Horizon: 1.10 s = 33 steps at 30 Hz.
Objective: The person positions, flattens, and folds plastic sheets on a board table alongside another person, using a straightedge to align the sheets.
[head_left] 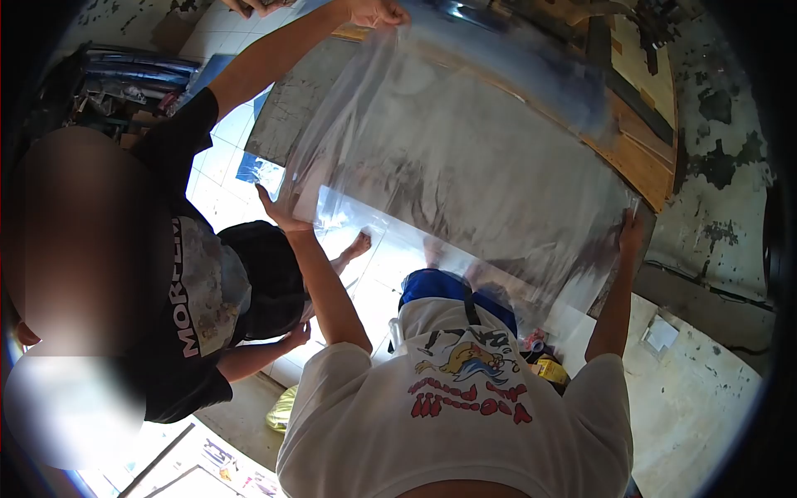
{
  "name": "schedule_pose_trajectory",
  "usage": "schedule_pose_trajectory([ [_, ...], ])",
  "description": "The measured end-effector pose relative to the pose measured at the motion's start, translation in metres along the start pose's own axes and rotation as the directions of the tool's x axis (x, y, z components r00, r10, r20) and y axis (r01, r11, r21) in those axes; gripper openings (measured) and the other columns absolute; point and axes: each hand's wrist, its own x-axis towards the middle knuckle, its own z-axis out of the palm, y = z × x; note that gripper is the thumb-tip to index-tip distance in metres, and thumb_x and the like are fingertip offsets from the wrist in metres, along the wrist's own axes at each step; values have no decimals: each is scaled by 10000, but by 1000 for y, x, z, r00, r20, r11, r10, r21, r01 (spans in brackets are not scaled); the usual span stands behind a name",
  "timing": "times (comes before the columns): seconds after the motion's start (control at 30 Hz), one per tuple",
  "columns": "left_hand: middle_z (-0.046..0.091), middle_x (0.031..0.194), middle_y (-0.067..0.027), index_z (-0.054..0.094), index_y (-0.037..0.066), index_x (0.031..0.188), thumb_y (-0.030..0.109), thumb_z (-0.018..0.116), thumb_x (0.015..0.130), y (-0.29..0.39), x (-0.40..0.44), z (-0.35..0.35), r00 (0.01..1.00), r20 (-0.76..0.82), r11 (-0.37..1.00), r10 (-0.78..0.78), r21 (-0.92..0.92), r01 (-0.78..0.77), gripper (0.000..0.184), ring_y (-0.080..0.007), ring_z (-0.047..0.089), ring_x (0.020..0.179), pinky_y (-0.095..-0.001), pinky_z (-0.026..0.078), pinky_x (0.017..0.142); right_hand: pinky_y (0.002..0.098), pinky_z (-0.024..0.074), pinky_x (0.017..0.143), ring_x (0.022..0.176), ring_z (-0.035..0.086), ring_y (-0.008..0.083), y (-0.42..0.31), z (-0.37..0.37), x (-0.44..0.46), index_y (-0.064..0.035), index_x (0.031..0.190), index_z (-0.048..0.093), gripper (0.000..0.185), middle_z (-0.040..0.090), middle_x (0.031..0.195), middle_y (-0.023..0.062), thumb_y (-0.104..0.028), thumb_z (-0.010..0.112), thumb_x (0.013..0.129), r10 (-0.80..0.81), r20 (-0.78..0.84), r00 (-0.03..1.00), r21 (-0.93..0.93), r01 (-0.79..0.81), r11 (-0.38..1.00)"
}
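A large clear plastic sheet stretches in front of me, wrinkled along its left side. At its near left edge is my left hand, gripping the plastic with one digit sticking out; some of its fingers are hidden by the film. My right hand is closed on the sheet's right edge. Another person in a black shirt, on my left, pinches the far left corner with a hand. That person's other hand hangs low, apart from the sheet.
A grey-topped table with a wooden edge lies beneath and beyond the sheet. Dark rolls are stacked at the far left. To the right are a peeling wall and a pale surface. White floor tiles show below.
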Motion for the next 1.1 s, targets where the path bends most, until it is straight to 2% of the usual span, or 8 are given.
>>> schedule_pose_trajectory([
  [0.2, 210, 1459, -272, 183, -73, 1416, 670, 443, 817, -5, -12, 4, 994, 108, 989, 22, 145, -38, 989, -394, 202, 1359, -446, 184, 1114, 443, 430, 842, 986, 578, 378, 14, 13, 7, -2, 1142, 571, 595, 610, 1040, 240, -535, 447, 909, -88, -110, 990, 8, 89, 996],
  [0.3, 196, 1476, -246, 168, -77, 1417, 692, 430, 805, 8, -5, -52, 989, -130, 931, 66, 365, -14, 1017, -383, 204, 1357, -463, 173, 1113, 449, 432, 840, 972, 586, 370, 49, 30, 23, -1, 1091, 606, 545, 624, 1009, 240, -496, 467, 911, 30, 35, 999, 22, -31, 999],
  [0.33, 171, 1488, -239, 142, -59, 1428, 723, 417, 789, 26, 6, -108, 986, 128, 994, -103, -33, 108, 1047, -365, 225, 1349, -465, 175, 1113, 452, 429, 846, 973, 586, 371, 34, 20, 9, 2, 1080, 609, 536, 627, 1008, 238, -486, 467, 911, 36, 64, 997, 73, -41, 997],
  [0.37, 136, 1497, -239, 104, -81, 1423, 751, 414, 768, -9, -17, -14, 885, -108, 738, 453, 603, -304, 1104, -333, 222, 1357, -458, 164, 1119, 455, 426, 852, 974, 586, 373, 9, 7, -1, 5, 1069, 612, 527, 629, 1008, 237, -477, 468, 911, 46, 76, 996, 128, -56, 990],
  [0.53, 137, 1491, -244, 116, -136, 1394, 678, 357, 843, -13, -21, -13, 914, 387, 974, -118, 224, 31, 1012, -340, 150, 1388, -431, 19, 1141, 431, 414, 911, 1078, 544, 396, 16, 7, -5, -7, 1152, 587, 562, 589, 1132, 237, -495, 458, 905, 41, -58, 997, 60, -38, 997],
  [0.67, 285, 1447, -225, 225, -95, 1393, 534, 406, 913, 3, -6, -74, 956, -233, 799, 176, 601, -1, 811, -324, 248, 1361, -424, 161, 1133, 422, 418, 899, 1066, 550, 390, 14, -7, -11, 21, 1146, 572, 610, 582, 1133, 252, -524, 491, 885, 71, 8, 997, 217, -71, 973],
  [0.77, 369, 1399, -207, 284, -61, 1383, 432, 448, 938, -19, -31, -21, 907, -406, 838, 114, 530, 132, 684, -311, 345, 1309, -407, 243, 1109, 405, 437, 831, 962, 588, 355, 37, 12, -3, 36, 1098, 578, 594, 610, 1037, 237, -515, 519, 882, 107, -118, 987, 262, -73, 962],
  [1.1, 501, 1192, -148, 358, 15, 1326, 298, 446, 958, -145, -152, -110, 768, -379, 562, 516, 827, 31, 473, -244, 491, 1079, -364, 387, 967, 389, 446, 760, 825, 597, 315, 29, -5, -13, 28, 997, 593, 515, 621, 893, 212, -471, 534, 888, 117, -23, 993, 351, -102, 931],
])
